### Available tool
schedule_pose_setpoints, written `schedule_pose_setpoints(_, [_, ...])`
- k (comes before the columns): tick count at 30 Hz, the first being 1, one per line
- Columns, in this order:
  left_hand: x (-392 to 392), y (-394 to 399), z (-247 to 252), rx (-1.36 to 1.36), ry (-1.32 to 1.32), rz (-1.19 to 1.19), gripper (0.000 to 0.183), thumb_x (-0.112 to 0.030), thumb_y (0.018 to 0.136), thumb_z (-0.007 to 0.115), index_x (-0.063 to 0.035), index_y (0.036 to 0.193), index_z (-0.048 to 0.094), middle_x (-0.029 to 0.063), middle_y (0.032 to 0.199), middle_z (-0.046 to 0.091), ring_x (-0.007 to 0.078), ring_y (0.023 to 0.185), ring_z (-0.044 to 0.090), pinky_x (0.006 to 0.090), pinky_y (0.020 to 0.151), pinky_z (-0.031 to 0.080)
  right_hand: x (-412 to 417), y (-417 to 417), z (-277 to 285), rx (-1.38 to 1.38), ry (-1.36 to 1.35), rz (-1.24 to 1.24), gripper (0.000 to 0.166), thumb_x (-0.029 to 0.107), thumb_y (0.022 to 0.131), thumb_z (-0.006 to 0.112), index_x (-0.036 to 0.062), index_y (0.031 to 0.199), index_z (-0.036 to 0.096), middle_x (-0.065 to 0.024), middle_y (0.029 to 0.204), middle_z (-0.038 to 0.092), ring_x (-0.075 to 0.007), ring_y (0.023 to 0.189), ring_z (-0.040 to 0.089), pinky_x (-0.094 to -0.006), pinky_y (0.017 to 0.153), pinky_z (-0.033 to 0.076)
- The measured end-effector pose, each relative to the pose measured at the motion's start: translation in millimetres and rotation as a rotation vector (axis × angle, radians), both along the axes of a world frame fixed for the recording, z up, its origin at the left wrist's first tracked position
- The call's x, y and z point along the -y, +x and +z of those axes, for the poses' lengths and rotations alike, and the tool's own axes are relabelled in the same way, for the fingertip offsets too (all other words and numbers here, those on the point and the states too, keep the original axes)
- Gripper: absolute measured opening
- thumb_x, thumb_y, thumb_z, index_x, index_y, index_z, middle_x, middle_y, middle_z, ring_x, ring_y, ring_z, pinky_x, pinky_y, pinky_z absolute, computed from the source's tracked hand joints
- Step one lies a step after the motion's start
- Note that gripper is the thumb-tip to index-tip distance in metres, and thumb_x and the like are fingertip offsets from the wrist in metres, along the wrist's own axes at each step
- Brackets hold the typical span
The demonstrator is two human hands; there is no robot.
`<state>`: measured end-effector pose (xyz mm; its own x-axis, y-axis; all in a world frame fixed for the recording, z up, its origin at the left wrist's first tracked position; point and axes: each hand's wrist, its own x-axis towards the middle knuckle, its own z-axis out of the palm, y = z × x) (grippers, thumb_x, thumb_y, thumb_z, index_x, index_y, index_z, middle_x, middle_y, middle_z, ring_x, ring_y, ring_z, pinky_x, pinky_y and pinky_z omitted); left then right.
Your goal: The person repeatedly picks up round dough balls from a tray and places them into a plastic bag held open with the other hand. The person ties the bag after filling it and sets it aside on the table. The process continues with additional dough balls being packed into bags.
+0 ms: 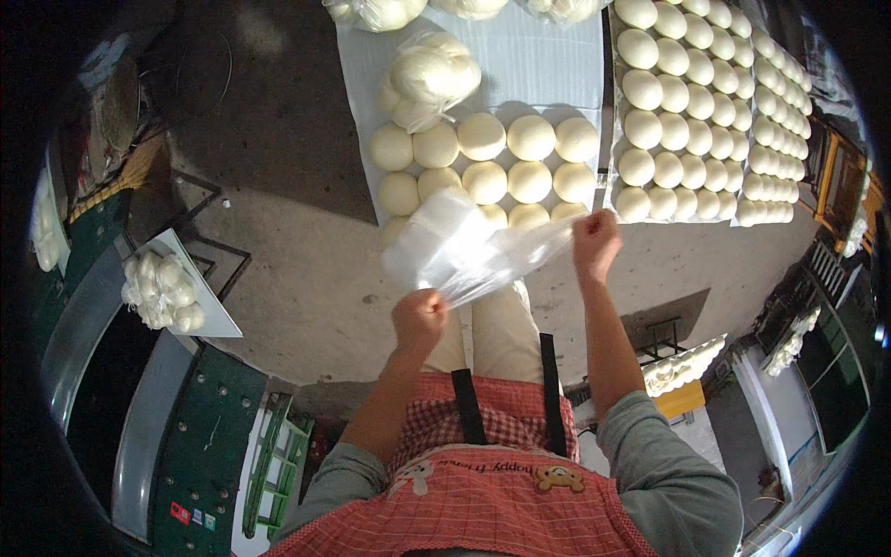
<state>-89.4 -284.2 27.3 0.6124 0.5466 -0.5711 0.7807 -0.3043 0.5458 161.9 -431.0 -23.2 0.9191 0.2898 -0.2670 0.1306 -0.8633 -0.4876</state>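
A clear plastic bag (480, 244) is stretched between my two fists, in front of the nearest rows of white steamed buns. My left hand (420, 320) grips its lower left end, and my right hand (596, 244) grips its upper right end. Behind the bag, round white buns (531, 138) lie in rows on a white cloth-covered board (536, 69); the bag covers part of the front rows. A knotted plastic bag of buns (433, 76) rests just beyond them. I cannot tell whether the stretched bag holds anything.
More bagged buns (383, 10) stand at the board's far edge. To the right, boards carry many rows of buns (672, 90). At the left, bagged buns (163, 289) sit on a white board beside metal frames (223, 268). A green rack (278, 466) is at the lower left.
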Motion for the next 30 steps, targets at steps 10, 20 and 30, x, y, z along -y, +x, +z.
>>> schedule_pose_setpoints(10, [-33.6, 20.6, -24.9, 0.058, 0.27, -0.075, 0.048, -0.014, 0.069, 0.071, -0.0092, 0.111, 0.049, 0.0146, 0.082, 0.063, 0.0317, 0.079, 0.063, 0.0396, 0.069, 0.05, -68.7, -75.6, 18.7, -0.927, 0.278, -0.08, 0.03, 0.028, 0.088, 0.061, -0.0003, 0.094, 0.054, -0.0049, 0.079, 0.056, -0.0115, 0.072, 0.05, -0.0286, 0.065, 0.044])
schedule_pose_setpoints(20, [-30.0, 14.4, -79.4, -0.402, 0.137, -0.056, 0.023, -0.009, 0.078, 0.059, -0.0092, 0.1, 0.055, 0.0142, 0.083, 0.065, 0.0342, 0.076, 0.064, 0.0452, 0.067, 0.05, -41.3, 40.3, -79.3, -0.092, -0.218, 0.453, 0.076, 0.048, 0.073, 0.071, 0.0063, 0.128, 0.039, -0.0208, 0.132, 0.039, -0.036, 0.119, 0.042, -0.0539, 0.093, 0.039])
schedule_pose_setpoints(30, [-36.6, -77.6, -69.3, -0.385, 0.284, -0.114, 0.027, -0.007, 0.08, 0.056, -0.0048, 0.107, 0.056, 0.0171, 0.096, 0.063, 0.0336, 0.088, 0.062, 0.0451, 0.076, 0.048, -79.0, 50.5, -126.5, -0.041, -0.562, 0.377, 0.094, 0.059, 0.059, 0.075, 0.0135, 0.133, 0.039, -0.0115, 0.149, 0.011, -0.0349, 0.139, -0.001, -0.072, 0.097, 0.02])
